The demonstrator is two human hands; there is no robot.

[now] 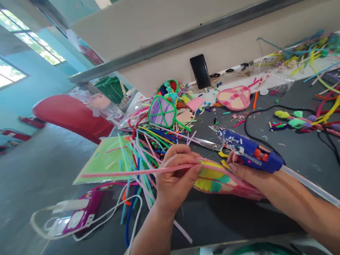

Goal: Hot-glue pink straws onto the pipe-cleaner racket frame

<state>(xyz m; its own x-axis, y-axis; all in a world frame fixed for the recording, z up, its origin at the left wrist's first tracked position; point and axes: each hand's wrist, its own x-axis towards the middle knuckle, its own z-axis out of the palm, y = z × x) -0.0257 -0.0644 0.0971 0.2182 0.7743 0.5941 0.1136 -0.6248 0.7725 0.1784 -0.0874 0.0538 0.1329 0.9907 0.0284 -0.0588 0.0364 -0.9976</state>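
My left hand (176, 174) pinches a long pink pipe cleaner (132, 173) between thumb and fingers, at the edge of a craft piece. The pipe cleaner's free end stretches to the left. The craft piece (214, 176) is yellow, teal and pink, and tilts between my two hands above the table. In my right hand (241, 170) is a blue hot glue gun (251, 152), its nozzle pointing up and left, flecked with white scraps. A clear glue stick (326, 197) runs out of its back along my forearm. The craft piece partly hides my right fingers.
Many coloured pipe cleaners (139, 156) lie left of my hands, by a green sheet (99, 162) and a purple device (82, 212) with a white cable. Behind are scissors (206, 142), a purple-green piece (161, 112) and a phone (200, 71). A black cord (280, 106) crosses the right side.
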